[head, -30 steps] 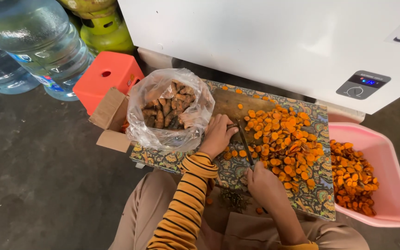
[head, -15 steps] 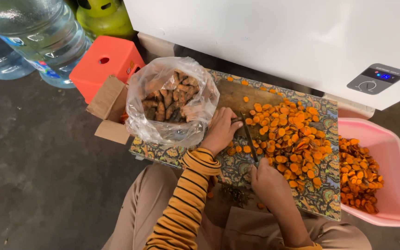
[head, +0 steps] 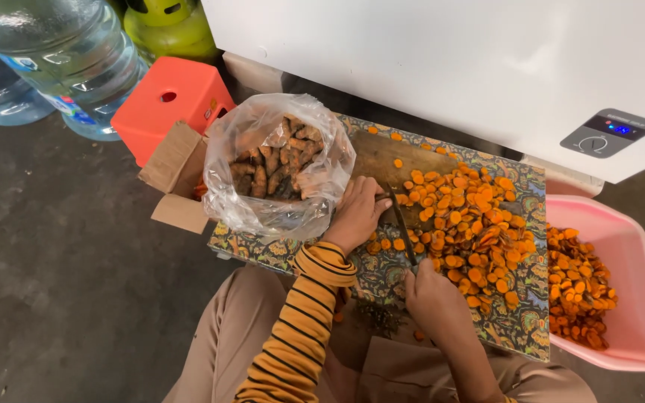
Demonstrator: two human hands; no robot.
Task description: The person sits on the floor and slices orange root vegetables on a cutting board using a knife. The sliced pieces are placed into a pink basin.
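Right hand (head: 431, 298) gripped a thin dark knife (head: 403, 227), blade across the wooden cutting board (head: 371, 158). Left hand (head: 356, 213) was curled, pinning a root piece at the blade; the piece itself was hidden. Glossy orange turmeric slices (head: 472, 224) lay heaped on the patterned cloth (head: 516, 328). A crinkled clear bag of knobbly roots (head: 278, 168) sat just left of that hand. Hands were barely shifted from half a second before. The pink plastic tub (head: 636, 328) sat at the cloth's right edge; bare concrete floor (head: 61, 283) lay left.
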